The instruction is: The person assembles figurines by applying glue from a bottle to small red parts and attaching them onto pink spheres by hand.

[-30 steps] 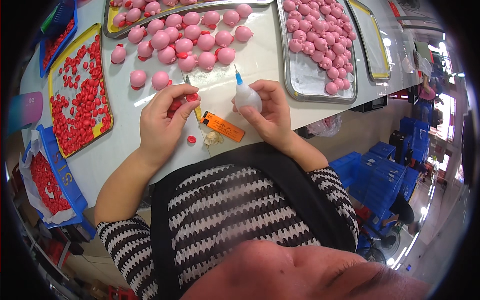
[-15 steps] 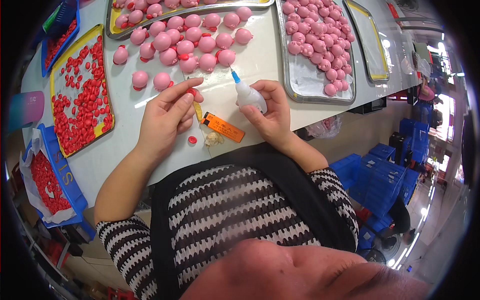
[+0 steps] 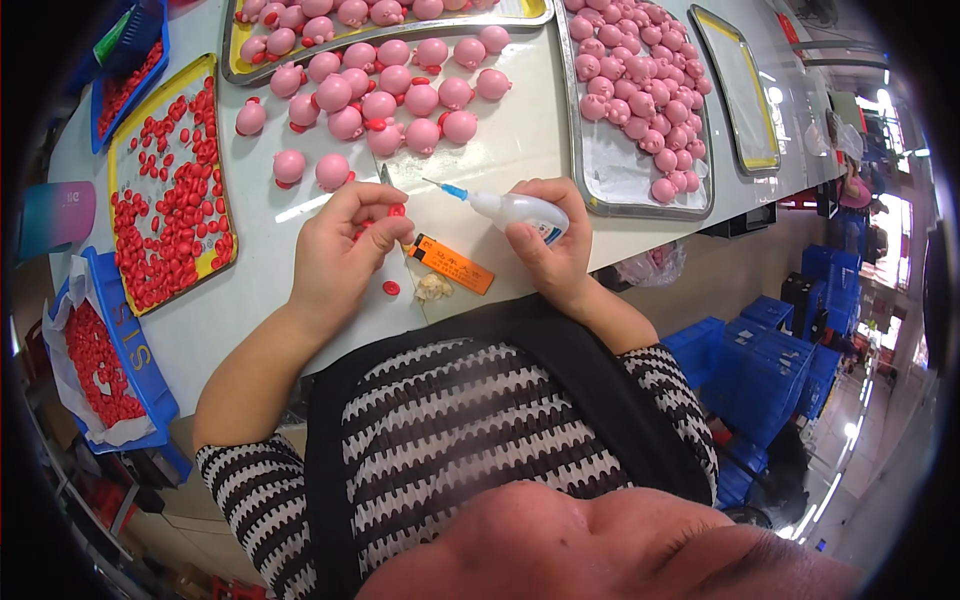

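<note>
Small red oval pieces (image 3: 397,210) are pinched between the thumb and fingers of my left hand (image 3: 340,255). My right hand (image 3: 562,240) is wrapped around a white squeeze bottle (image 3: 512,212), tilted so that its blue-based needle tip (image 3: 453,190) points left, toward the left hand but apart from it. On the table between my arms lie a flat orange bar (image 3: 457,266) with a black end, a crumpled beige lump (image 3: 433,288) and one loose red piece (image 3: 390,288). Just beyond my hands stand several pink balls (image 3: 421,98), many with red pieces at their base.
A yellow-rimmed tray (image 3: 228,245) of red pieces lies to the left, near a blue crate (image 3: 135,345) holding more. Metal-edged trays of pink balls stand at the far side (image 3: 400,24) and right (image 3: 574,150). Beyond is another paper-lined tray (image 3: 738,100). Blue bins (image 3: 765,380) stand lower right.
The bottle has swung from pointing up at the balls to pointing left, its needle now nearer my left hand. My left fingers have curled in more around the red pieces.
</note>
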A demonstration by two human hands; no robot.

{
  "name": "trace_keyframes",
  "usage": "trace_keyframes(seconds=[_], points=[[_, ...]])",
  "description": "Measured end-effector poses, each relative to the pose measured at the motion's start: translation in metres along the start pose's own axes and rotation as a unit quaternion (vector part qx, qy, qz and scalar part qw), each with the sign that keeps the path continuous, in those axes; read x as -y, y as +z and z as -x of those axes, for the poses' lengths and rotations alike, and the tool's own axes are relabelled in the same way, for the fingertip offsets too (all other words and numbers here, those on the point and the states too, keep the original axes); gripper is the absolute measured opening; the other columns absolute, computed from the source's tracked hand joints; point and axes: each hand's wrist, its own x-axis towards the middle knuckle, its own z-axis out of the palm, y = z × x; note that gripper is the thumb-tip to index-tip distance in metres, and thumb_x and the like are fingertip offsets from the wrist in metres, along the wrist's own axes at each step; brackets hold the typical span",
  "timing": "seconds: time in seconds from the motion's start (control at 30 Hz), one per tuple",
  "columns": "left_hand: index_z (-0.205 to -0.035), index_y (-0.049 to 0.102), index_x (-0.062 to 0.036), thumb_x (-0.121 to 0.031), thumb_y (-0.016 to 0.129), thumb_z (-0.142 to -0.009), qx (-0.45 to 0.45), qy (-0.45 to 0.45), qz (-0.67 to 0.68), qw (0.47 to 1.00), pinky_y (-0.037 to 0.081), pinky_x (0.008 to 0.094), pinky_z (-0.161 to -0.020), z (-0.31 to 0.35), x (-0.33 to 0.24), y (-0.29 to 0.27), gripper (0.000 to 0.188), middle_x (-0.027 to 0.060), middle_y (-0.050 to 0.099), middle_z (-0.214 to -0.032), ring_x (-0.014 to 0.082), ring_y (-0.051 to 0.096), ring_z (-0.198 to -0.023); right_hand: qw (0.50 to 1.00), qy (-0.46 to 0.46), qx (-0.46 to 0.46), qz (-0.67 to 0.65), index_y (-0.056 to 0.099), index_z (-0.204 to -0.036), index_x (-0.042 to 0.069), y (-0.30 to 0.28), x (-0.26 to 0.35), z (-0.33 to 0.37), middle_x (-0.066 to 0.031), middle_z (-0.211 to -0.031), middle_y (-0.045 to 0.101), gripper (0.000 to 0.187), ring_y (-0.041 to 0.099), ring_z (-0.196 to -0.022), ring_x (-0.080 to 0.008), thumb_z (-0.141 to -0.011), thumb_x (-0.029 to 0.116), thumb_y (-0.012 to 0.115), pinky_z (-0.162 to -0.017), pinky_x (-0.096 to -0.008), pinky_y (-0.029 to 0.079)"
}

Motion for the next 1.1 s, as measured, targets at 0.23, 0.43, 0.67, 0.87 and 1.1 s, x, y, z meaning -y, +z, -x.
trace_keyframes(seconds=[0.23,0.43,0.67,0.87,1.1], points=[[-0.102,0.054,0.0027,-0.005,0.06,-0.084,-0.017,0.064,-0.081,0.995,0.046,0.0193,-0.061,0.002,0.001,-0.003,0.02,0.0066,0.064,-0.083,0.008,0.059,-0.074,0.998,-0.012,-0.014,0.058,0.052,-0.097,0.0,0.006,0.009,0.0,-0.0045,-0.079,0.061,0.027,0.056,-0.068,-0.0091,-0.083,0.019,0.066,-0.061,-0.0227,0.045],[-0.102,0.054,0.0035,-0.002,0.06,-0.083,-0.009,0.094,-0.105,0.99,0.048,0.0207,-0.064,-0.002,0.005,-0.005,0.021,0.0084,0.064,-0.083,0.0109,0.062,-0.077,0.984,-0.09,0.026,0.15,0.055,-0.091,-0.001,0.009,0.015,-0.003,-0.0069,-0.069,0.062,0.024,0.059,-0.057,-0.0122,-0.081,0.016,0.067,-0.051,-0.0237,0.046],[-0.102,0.054,0.0035,-0.002,0.061,-0.082,-0.004,0.113,-0.113,0.987,0.049,0.0219,-0.065,-0.004,0.012,-0.006,0.021,0.0093,0.064,-0.083,0.012,0.062,-0.077,0.979,-0.102,0.027,0.173,0.056,-0.088,-0.001,0.011,0.009,-0.005,-0.0093,-0.069,0.063,0.023,0.061,-0.057,-0.0141,-0.078,0.015,0.069,-0.051,-0.0247,0.047],[-0.101,0.054,0.0037,-0.002,0.06,-0.083,-0.005,0.128,-0.112,0.985,0.05,0.0231,-0.066,-0.007,0.017,-0.006,0.02,0.0103,0.065,-0.085,0.0137,0.063,-0.078,0.977,-0.102,0.025,0.188,0.056,-0.087,-0.001,0.013,0.006,-0.006,-0.0099,-0.069,0.063,0.023,0.061,-0.056,-0.0163,-0.077,0.016,0.069,-0.051,-0.0256,0.047],[-0.1,0.054,0.003,-0.003,0.059,-0.083,-0.015,0.14,-0.139,0.98,0.05,0.0244,-0.067,-0.009,0.021,-0.004,0.019,0.0111,0.066,-0.085,0.0155,0.065,-0.079,0.978,-0.091,0.022,0.189,0.056,-0.087,-0.001,0.013,0.004,-0.006,-0.0099,-0.068,0.062,0.023,0.061,-0.056,-0.0166,-0.078,0.016,0.069,-0.05,-0.0259,0.047]])
